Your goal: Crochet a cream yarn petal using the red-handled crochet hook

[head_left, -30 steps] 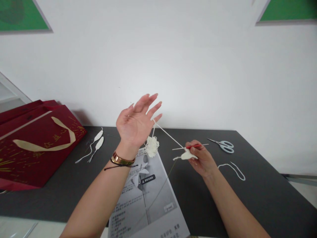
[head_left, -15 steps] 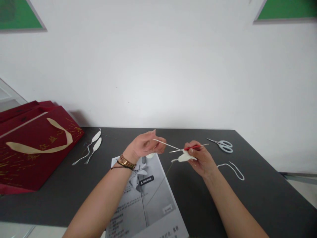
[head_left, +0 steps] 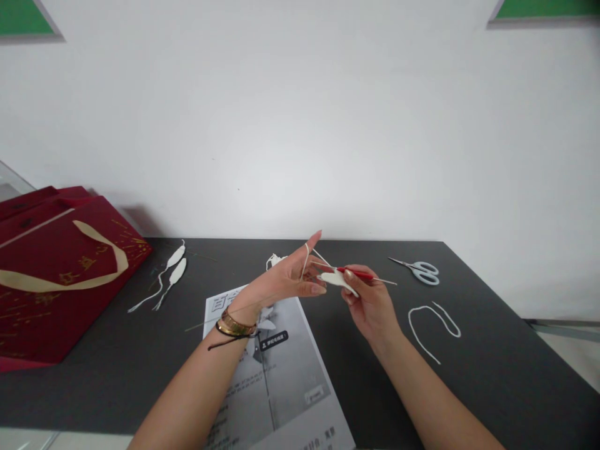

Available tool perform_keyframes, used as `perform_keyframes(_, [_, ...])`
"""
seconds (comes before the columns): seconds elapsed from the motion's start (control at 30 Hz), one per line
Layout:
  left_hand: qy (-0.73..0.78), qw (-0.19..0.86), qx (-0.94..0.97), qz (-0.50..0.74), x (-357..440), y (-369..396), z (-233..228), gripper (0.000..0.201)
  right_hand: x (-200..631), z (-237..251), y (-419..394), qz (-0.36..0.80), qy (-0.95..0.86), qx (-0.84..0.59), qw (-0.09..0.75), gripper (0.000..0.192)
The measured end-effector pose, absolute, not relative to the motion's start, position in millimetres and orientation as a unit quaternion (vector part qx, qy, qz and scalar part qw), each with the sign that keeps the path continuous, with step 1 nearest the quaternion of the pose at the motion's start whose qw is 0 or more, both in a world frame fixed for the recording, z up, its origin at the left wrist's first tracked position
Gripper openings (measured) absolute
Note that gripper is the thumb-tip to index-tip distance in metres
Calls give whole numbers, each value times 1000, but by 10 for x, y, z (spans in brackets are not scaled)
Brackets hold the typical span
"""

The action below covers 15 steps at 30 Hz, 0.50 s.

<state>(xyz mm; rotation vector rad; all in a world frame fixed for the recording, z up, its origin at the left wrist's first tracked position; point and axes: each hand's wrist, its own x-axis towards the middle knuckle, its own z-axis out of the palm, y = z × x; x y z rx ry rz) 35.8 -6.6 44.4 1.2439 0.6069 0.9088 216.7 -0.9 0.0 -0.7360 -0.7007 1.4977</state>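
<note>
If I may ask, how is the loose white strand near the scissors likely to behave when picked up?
The white strand would probably hang limp, since it lies in slack curves on the dark table. Being so thin, it is likely very light.

A plain white wall [head_left: 300, 125] fills the upper frame — brightest around the middle, greyer toward the edges. A green panel [head_left: 21, 17] in a pale frame sits upper left, a second green panel [head_left: 553, 9] upper right. Below spreads a black table [head_left: 506, 375]; pale floor [head_left: 581, 353] shows at lower right — and lower left.
</note>
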Motion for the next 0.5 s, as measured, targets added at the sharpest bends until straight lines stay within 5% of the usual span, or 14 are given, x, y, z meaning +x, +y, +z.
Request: perform_keyframes(0.5, [364,626,495,480,380,-82,419,80,2097,-40,-113,559,-466,-342,594,11])
